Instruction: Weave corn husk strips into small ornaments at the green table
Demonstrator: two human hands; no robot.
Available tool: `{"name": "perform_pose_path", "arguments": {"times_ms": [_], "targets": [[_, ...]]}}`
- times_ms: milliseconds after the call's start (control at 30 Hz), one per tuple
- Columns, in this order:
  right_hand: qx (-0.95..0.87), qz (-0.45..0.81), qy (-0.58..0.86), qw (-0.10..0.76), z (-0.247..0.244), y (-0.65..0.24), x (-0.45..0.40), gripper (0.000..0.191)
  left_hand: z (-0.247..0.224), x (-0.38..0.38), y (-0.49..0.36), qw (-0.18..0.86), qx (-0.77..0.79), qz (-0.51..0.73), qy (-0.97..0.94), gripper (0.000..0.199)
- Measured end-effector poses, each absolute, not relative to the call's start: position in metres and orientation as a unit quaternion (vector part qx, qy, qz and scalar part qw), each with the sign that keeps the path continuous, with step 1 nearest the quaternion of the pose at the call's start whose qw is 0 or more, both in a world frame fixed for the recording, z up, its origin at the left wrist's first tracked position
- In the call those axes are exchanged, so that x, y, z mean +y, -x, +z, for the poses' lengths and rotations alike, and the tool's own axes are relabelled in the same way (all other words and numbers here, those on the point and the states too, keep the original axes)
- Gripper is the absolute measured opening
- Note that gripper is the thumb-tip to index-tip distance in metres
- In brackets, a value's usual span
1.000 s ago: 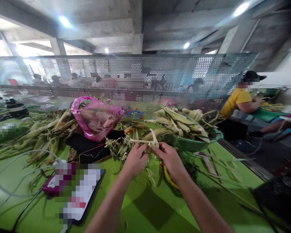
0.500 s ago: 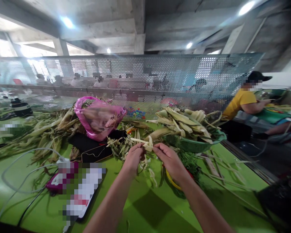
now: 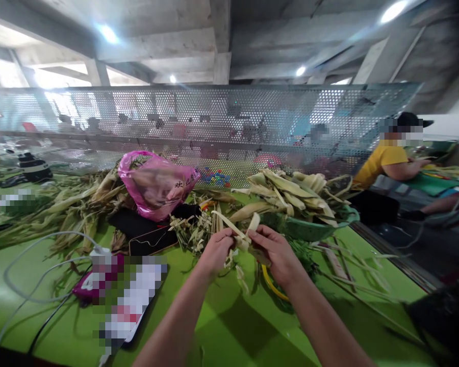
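Pale strips of corn husk (image 3: pixel 241 239) are pinched between my two hands over the middle of the green table. My left hand (image 3: pixel 219 248) is closed on the husk, and one long strip sticks out up and to the left. My right hand (image 3: pixel 272 248) grips the same piece from the other side, with a broad strip end rising above its fingers. How the strips join is partly hidden by the fingers. Just behind lies a heap of small cut husk pieces (image 3: pixel 191 227). Beneath the right hand, a yellow ring-like edge (image 3: pixel 272 286) shows beside dark green material (image 3: pixel 304 262).
A green basket (image 3: pixel 309 230) full of dried husks (image 3: pixel 290 191) stands back right. A pink plastic bag (image 3: pixel 156 186) sits back left beside loose husks (image 3: pixel 76 204). A phone (image 3: pixel 135 300), a purple power strip (image 3: pixel 87 288) and cables lie left. A person in yellow (image 3: pixel 386 160) sits far right.
Both hands have shifted slightly right with the husk. The right hand has turned, and the broad strip end now stands up farther right, above its fingers.
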State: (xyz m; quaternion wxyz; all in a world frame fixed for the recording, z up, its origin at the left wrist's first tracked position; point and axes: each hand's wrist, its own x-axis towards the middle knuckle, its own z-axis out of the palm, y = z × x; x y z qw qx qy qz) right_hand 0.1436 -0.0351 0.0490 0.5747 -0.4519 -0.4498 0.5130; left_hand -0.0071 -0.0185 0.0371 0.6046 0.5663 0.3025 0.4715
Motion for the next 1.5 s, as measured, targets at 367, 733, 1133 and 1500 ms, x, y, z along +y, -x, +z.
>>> {"name": "perform_pose_path", "arguments": {"times_ms": [367,733,1133,1500], "targets": [[-0.488,0.282,0.564,0.604,0.050,-0.170,-0.031,0.040,0.042,-0.022,0.010,0.589,0.324,0.460,-0.580,0.010],[-0.678,0.247,0.512,0.466,0.061,-0.159,-0.040,0.021,0.026,-0.019,-0.002,0.395,0.324,0.382,-0.770,0.022],[-0.569,0.192,0.531,0.597,0.062,-0.158,-0.040,0.023,0.021,-0.025,-0.012,0.547,0.309,0.373,-0.683,0.023],[-0.599,0.382,0.520,0.475,0.049,-0.153,-0.036,0.025,0.026,-0.015,-0.003,0.668,0.297,0.506,-0.457,0.037]]}}
